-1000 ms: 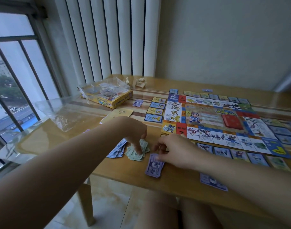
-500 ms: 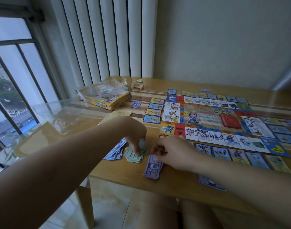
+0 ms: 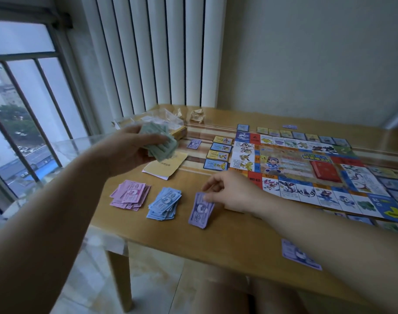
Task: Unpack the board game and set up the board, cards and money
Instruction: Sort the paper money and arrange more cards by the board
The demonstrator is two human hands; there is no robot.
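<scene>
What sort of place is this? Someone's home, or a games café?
Most likely a room in a high-up flat: a wooden table stands beside a barred window looking down on streets and rooftops, vertical blinds hang behind, and a board game is laid out.

Dim, bluish daylight comes from the window (image 3: pixel 23 109) at the left; shadows are soft and faint. Pale glare sheens the table's (image 3: pixel 238 245) far left corner and far edge. The left hand (image 3: pixel 130 150) and its green notes (image 3: pixel 163 147) are motion-blurred, while the purple notes (image 3: pixel 200 211) near the front edge are sharper. Wide-angle distortion bows the blinds (image 3: pixel 170 53) and smears the board's (image 3: pixel 374 184) right edge.
</scene>
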